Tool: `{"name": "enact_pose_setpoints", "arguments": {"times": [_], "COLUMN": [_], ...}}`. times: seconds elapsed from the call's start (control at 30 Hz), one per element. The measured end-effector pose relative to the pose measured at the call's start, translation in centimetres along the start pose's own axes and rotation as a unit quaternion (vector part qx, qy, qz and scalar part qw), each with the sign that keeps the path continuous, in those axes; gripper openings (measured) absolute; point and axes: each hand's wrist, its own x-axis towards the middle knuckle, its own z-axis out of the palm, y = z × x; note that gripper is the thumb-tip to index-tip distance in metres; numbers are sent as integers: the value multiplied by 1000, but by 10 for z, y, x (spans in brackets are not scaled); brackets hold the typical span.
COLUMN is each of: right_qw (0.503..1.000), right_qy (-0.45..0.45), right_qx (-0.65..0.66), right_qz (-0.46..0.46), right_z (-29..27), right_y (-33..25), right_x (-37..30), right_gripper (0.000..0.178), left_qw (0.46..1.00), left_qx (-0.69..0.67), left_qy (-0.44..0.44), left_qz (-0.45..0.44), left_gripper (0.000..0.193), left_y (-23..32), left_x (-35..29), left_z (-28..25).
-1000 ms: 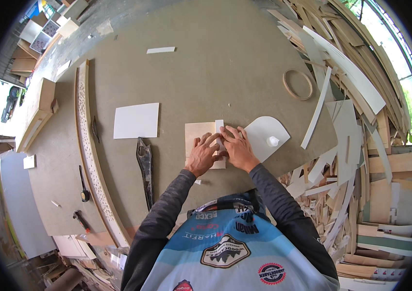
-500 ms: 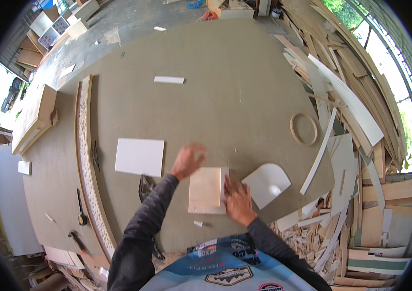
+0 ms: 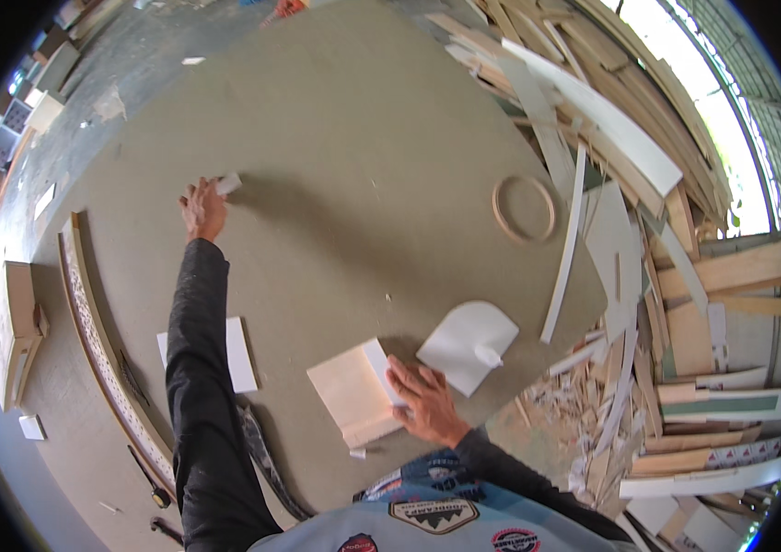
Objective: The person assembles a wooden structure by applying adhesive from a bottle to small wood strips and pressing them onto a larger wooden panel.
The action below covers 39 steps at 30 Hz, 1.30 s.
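Note:
My left hand (image 3: 203, 212) reaches far out over the large grey-brown board, its fingers closed on one end of a small white strip (image 3: 230, 183). Close to my body, my right hand (image 3: 429, 403) grips the right edge of a small pale wooden piece (image 3: 346, 386), fingers over its white border and thumb side near the lower corner. The wooden piece sits turned at an angle. Just right of it lies a white panel with one rounded end (image 3: 475, 340), a small white object (image 3: 488, 355) on top. My left sleeve partly covers a white rectangular panel (image 3: 241, 354).
A wooden ring (image 3: 524, 210) and a long white strip (image 3: 565, 248) lie to the right, beside piled offcuts (image 3: 630, 120). At left are a long patterned trim piece (image 3: 100, 317), a tape measure (image 3: 161, 498) and a wooden box (image 3: 15, 336). A dark strap-like thing (image 3: 266, 455) lies near me.
My left hand has moved from above the wooden piece out to the far left and taken the white strip. The view has shifted and turned; my right hand stays on the wooden piece.

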Motion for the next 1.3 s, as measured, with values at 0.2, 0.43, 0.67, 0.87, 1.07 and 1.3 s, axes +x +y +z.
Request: {"name": "enact_pose_setpoints", "arguments": {"times": [0.2,0.43,0.67,0.87,1.07,1.3], "right_qw": [958,839,913,913,918,936], "right_qy": [225,405,385,382,376,318], "right_qx": [171,170,47,8,-29,140], "right_qz": [42,322,128,139,122,51], "right_z": [21,2,-10,0,0,8], "right_y": [39,88,128,136,131,105], "right_x": [-55,-94,-46,-39,-21,-38], "right_gripper": [11,36,42,33,34,35], "left_qw": [993,924,750,876,857,781], "left_qx": [-87,-341,-602,-466,-490,-563], "left_qy": [80,161,-28,-20,-13,-91], "left_qz": [16,-67,-274,-123,-156,-257], "left_gripper": [34,35,34,36,32,34], "left_y": [1,52,103,170,190,222], "left_x": [-105,-301,-476,-502,-503,-489], "left_z": [-34,-102,-61,-107,-96,-121]}}
